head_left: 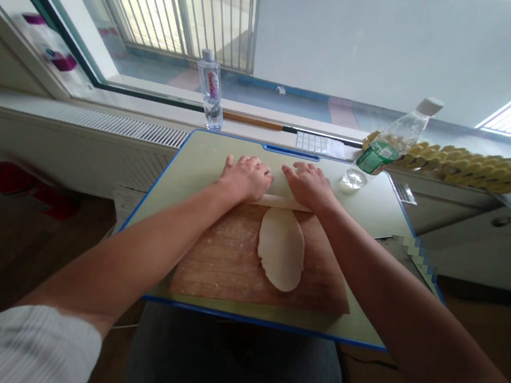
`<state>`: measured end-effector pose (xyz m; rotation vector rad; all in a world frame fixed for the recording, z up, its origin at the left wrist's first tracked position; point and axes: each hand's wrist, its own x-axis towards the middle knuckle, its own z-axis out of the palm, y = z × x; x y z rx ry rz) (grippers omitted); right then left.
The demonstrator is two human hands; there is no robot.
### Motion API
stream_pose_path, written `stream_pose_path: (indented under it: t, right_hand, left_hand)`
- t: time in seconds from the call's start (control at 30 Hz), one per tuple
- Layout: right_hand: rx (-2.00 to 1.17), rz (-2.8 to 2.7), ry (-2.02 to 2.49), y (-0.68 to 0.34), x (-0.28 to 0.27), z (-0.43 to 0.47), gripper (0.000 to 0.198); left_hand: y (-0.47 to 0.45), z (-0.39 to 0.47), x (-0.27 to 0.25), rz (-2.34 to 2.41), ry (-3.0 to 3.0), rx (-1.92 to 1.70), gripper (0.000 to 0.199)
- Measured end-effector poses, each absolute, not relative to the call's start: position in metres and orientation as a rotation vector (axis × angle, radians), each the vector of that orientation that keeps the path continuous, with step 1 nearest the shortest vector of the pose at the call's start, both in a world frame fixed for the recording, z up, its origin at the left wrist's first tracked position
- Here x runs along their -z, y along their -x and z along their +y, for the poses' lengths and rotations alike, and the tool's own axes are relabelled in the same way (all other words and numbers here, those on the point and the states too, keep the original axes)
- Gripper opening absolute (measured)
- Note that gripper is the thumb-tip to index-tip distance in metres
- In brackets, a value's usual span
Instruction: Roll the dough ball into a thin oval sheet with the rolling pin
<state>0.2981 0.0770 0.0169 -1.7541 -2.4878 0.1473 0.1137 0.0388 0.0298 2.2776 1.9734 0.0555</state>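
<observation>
A pale rolling pin (282, 202) lies crosswise at the far edge of a wooden cutting board (219, 257). My left hand (247, 177) is on the pin's left end, its fingers partly curled over it. On the right end rests my right hand (309, 186), palm down, fingers reaching forward past the pin. Both ends of the pin are hidden under my hands. From just below the pin, a flat oval sheet of dough (282, 251) stretches toward me along the board, with a slightly ragged left edge.
The board lies on a blue-edged folding table (175, 171). A green-labelled bottle (382, 151) stands at its far right. On the sill are a clear bottle (211, 89) and a yellow scalloped object (465, 168). A dark flat object (404, 252), partly pixelated, lies beside my right forearm.
</observation>
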Motion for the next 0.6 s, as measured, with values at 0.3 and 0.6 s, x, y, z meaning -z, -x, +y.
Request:
stream_pose_path:
  t: [0.3,0.6]
  right_hand:
    - [-0.126,-2.580,1.691,-0.302,-0.021,0.064,0.057]
    - [-0.128,-2.611,1.743,-0.305,-0.026,0.039,0.052]
  left_hand:
    - [-0.117,0.030,-0.031,1.954,-2.285,-0.042,0.060]
    - [-0.119,0.013,-0.031,1.894,-2.294,-0.051,0.062]
